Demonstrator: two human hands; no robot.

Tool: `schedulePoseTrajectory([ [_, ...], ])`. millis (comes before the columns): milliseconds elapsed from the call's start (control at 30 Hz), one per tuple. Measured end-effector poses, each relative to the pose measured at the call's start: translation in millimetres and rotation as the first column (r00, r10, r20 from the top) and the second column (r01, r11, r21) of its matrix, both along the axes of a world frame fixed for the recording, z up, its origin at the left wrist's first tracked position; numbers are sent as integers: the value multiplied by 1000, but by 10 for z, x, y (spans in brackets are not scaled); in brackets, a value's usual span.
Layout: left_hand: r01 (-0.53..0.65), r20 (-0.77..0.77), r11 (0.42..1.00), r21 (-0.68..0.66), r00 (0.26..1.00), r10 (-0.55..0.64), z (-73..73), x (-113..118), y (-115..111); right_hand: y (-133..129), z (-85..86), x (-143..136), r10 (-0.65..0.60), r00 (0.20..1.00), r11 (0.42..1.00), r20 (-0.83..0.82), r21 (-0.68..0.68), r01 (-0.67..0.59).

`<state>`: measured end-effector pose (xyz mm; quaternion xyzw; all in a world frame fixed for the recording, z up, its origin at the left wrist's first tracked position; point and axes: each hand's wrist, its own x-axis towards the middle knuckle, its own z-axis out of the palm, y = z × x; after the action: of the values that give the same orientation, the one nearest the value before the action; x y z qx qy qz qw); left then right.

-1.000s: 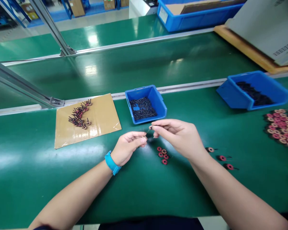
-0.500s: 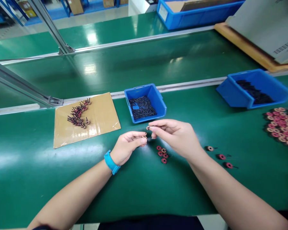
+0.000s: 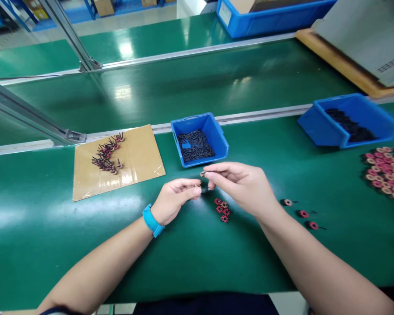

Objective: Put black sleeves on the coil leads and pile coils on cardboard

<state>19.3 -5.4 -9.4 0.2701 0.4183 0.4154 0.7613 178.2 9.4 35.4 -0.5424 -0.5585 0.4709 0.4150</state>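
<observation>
Above the middle of the bench, my left hand (image 3: 174,201), with a turquoise band at its wrist, pinches a small copper-wound ring core (image 3: 198,187) between thumb and fingertips. My right hand (image 3: 241,186) faces it, thumb and forefinger closed on a thin dark sleeve (image 3: 203,173) just over the core. Fingers partly cover both pieces. Just below my right hand lie several red and copper wound cores (image 3: 222,210). Behind the hands stands a blue bin (image 3: 221,146) holding many short black sleeves (image 3: 197,145).
At left, a cardboard sheet (image 3: 141,157) carries several cores with black leads (image 3: 107,155). Three cores (image 3: 304,214) lie right of my right forearm. Farther right are a second blue bin (image 3: 325,129) with black pieces and a core pile (image 3: 384,173). A metal post (image 3: 29,109) rises at left.
Both hands keep nearly the same pose, fingertips close together over the bench. The view has shifted very slightly; nothing is let go or picked up.
</observation>
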Motion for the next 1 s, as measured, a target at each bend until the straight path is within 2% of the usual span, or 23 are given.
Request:
schedulePoseTrajectory([
  [267, -7, 30, 1000, 11, 1000, 7, -11, -4, -5, 1, 21, 30, 24, 1000, 999, 1, -25, -24],
  [467, -38, 39, 999, 17, 999, 38, -12, -9, 3, -3, 64, 82, 128, 987, 990, 100, -66, -121],
  [667, -53, 79, 999, 9, 995, 52, 2, 2, 10, -4, 42, 110, 213, 965, 976, 150, 16, -218],
  [767, -52, 72, 999, 14, 996, 51, 9, 5, 7, 11, 62, 129, 174, 980, 985, 95, -16, -174],
  [900, -18, 43, 1000, 7, 999, 18, 13, -2, -3, 34, 71, 120, 10, 999, 999, -50, -30, -11],
  [1000, 16, 15, 1000, 11, 1000, -16, 12, -8, -9, 33, 52, 93, -21, 998, 1000, -51, 2, 21],
])
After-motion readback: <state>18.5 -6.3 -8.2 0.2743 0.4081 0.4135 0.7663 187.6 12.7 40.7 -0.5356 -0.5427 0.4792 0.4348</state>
